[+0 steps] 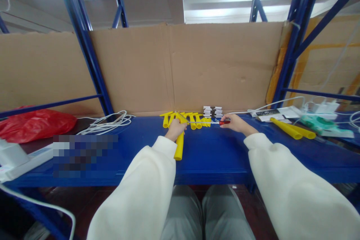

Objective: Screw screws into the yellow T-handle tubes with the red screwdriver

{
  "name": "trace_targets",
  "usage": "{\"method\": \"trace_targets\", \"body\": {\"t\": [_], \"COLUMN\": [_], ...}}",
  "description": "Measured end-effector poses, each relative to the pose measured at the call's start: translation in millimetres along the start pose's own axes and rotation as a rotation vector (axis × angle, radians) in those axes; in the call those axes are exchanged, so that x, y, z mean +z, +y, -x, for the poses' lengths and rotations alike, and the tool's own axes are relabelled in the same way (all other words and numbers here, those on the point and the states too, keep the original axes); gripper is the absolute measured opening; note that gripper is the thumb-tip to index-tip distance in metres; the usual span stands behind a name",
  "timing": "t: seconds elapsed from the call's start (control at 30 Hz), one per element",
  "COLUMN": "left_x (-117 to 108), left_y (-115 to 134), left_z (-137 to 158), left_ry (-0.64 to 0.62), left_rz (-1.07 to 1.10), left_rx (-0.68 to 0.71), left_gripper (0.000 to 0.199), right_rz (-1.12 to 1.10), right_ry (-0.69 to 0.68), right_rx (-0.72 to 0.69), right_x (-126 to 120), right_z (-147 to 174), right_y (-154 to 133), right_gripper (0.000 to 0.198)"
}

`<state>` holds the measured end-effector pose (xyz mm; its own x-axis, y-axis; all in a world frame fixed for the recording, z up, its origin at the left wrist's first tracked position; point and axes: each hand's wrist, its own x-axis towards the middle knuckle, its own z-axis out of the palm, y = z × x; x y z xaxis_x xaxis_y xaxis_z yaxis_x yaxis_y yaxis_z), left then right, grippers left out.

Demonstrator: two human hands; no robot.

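Note:
My left hand is closed around a yellow tubular piece that looks T-shaped, its wide round end pointing toward me. A screwdriver with a red handle is in my right hand, fingers closed on the handle. Its thin metal shaft lies level and reaches left to the top of the yellow piece; the exact contact at the tip is too small to make out. Behind my left hand lies a row of several similar yellow pieces. Small yellow parts sit at the right end of that row.
Small white-and-black boxes are stacked against the cardboard panel. Two yellow tubes and a green-and-white item lie right on the blue table. At left are coiled white cables, a red bag and a power strip.

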<state>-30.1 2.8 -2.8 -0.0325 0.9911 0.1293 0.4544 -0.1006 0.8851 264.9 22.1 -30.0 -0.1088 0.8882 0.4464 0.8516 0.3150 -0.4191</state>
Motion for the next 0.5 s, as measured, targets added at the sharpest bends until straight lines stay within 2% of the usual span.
{"method": "trace_targets", "body": {"t": [0.37, 0.5], "left_x": [2.1, 1.4], "left_y": [-7.5, -8.6], "left_z": [-5.6, -7.4], "left_ry": [0.012, 0.070], "left_rz": [-0.034, -0.132], "left_rx": [0.031, 0.094], "left_gripper": [0.032, 0.028], "right_rz": [0.073, 0.150], "right_ry": [0.046, 0.107], "right_rx": [-0.075, -0.063], "right_x": [-2.4, -2.4], "right_z": [0.4, 1.2], "right_y": [2.9, -3.3], "right_gripper": [0.017, 0.015]}}
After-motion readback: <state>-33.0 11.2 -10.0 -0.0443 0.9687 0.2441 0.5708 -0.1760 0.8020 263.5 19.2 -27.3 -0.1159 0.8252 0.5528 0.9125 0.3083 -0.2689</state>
